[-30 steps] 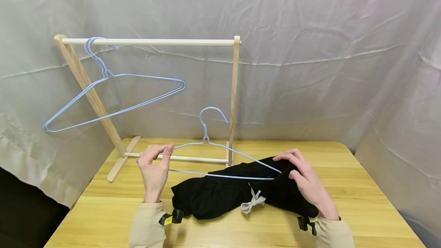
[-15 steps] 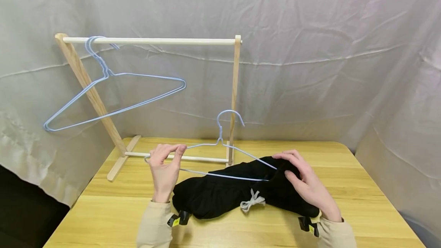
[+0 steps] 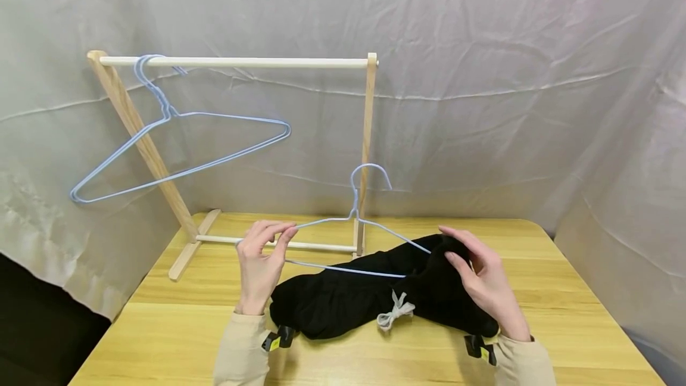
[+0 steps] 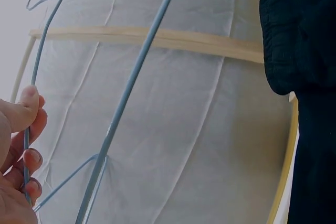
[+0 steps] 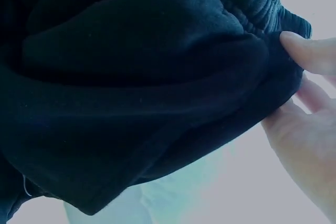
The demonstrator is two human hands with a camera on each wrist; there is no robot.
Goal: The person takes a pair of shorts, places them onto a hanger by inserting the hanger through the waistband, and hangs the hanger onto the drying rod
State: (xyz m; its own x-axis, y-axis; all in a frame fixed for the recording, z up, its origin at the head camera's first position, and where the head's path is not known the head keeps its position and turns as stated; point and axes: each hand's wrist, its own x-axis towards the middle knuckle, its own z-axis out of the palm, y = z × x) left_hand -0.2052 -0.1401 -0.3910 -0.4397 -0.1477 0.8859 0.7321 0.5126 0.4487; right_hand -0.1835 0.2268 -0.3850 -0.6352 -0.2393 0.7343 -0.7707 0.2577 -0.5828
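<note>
Pinching, left and right hands (image 3: 259, 267) (image 3: 485, 279) respectively hold a slim hanger (image 3: 355, 204) and gathered cloth (image 3: 343, 299).

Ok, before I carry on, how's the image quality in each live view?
Head view: held hanger clear, black garment short on fold detail. Left wrist view: wooden post bows, probably lens distortion; upper-left corner washed out. Right wrist view: background bleached, black garment tinted bluish, right hand a little soft.

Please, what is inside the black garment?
One end of the hanger that the left hand holds is inside the garment, near the right hand. That end is covered by cloth; whether anything else is inside cannot be seen.
</note>
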